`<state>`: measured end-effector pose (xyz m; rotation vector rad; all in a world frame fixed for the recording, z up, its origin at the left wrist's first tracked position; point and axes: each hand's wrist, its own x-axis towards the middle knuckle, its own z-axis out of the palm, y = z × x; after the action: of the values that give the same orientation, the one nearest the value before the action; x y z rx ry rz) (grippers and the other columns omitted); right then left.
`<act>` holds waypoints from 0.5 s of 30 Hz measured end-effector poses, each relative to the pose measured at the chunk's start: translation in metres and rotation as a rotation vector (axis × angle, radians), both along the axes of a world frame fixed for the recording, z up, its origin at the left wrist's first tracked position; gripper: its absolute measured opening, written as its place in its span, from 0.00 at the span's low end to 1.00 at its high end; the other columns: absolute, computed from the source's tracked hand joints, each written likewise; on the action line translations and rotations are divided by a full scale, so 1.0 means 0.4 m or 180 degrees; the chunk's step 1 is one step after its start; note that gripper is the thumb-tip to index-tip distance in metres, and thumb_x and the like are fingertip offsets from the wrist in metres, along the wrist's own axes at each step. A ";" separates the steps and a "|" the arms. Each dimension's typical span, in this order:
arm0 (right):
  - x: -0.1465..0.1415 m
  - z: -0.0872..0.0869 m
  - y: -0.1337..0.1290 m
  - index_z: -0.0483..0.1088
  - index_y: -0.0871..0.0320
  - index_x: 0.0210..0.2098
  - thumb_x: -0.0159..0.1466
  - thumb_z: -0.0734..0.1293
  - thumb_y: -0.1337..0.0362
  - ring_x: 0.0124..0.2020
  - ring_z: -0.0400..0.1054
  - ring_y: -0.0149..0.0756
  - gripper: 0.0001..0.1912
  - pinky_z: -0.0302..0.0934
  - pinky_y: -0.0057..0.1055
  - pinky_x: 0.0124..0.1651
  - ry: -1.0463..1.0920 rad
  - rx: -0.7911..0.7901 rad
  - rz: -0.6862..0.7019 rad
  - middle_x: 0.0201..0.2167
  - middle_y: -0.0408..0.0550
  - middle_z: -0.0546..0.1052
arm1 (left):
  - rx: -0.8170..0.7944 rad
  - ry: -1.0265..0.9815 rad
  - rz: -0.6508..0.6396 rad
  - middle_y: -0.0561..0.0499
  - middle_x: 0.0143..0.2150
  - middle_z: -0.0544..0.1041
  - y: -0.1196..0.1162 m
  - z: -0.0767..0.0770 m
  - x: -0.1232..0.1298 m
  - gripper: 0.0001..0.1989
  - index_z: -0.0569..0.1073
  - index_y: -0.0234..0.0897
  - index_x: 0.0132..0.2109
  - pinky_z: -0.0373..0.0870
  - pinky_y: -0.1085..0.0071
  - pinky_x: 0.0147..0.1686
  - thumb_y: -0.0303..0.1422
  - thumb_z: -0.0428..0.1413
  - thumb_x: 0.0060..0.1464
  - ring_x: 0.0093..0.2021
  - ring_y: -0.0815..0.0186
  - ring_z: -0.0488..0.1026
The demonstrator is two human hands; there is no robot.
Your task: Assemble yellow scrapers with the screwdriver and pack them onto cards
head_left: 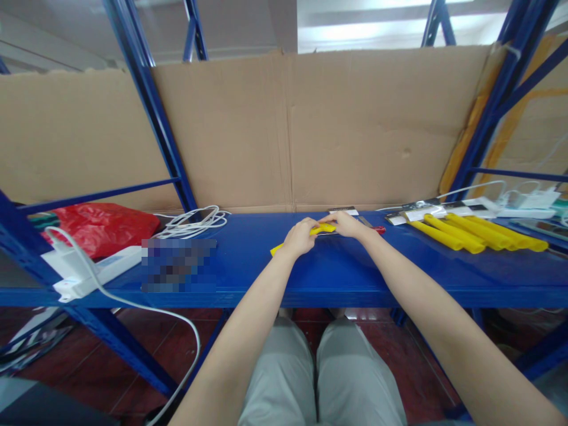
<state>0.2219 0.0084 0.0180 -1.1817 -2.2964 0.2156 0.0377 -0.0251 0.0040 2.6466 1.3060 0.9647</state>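
Note:
A slim yellow roll [326, 228] lies slantwise over the blue shelf top, in front of me. My left hand [300, 238] is closed round its middle, and the roll's near end pokes out to the left of that hand. At the far end my right hand [345, 224] pinches the roll, its fingers close to those of my left hand. Part of the roll is hidden under the hands. Just right of my right hand lies a tool with a red handle [379, 229]; its kind is unclear. A small black-and-white card [344, 210] rests behind the hands.
Several similar yellow rolls [470, 232] with black-and-white cards lie at the right. A white power strip [523, 207] sits behind them. On the left are a red plastic bag [106, 225], a coiled white cable [199, 220] and another power strip [119, 264]. Cardboard [355, 130] walls the back.

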 end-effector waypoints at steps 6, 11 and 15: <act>0.001 0.003 -0.005 0.79 0.55 0.43 0.50 0.58 0.81 0.43 0.74 0.38 0.28 0.65 0.32 0.48 0.0057 -0.0030 -0.0071 0.42 0.46 0.80 | -0.0010 0.0100 -0.0006 0.46 0.53 0.74 0.001 0.002 0.000 0.17 0.74 0.39 0.51 0.66 0.67 0.54 0.23 0.53 0.55 0.52 0.62 0.72; 0.005 0.004 -0.004 0.79 0.56 0.43 0.47 0.57 0.82 0.46 0.73 0.38 0.31 0.65 0.32 0.50 0.0093 -0.0041 -0.0102 0.43 0.46 0.80 | 0.0035 0.0209 -0.0049 0.48 0.51 0.74 -0.001 0.002 0.001 0.19 0.74 0.41 0.53 0.66 0.69 0.54 0.23 0.51 0.56 0.52 0.63 0.72; 0.007 0.004 -0.004 0.78 0.56 0.43 0.46 0.56 0.82 0.46 0.73 0.37 0.31 0.65 0.32 0.51 0.0087 -0.0050 -0.0093 0.43 0.47 0.80 | 0.0048 0.0210 -0.0059 0.48 0.51 0.74 -0.001 0.002 0.001 0.19 0.75 0.40 0.52 0.66 0.69 0.53 0.23 0.51 0.56 0.51 0.63 0.72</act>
<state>0.2246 0.0067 0.0198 -1.2121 -2.2561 0.2381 0.0383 -0.0255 0.0049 2.7191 1.2893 0.8957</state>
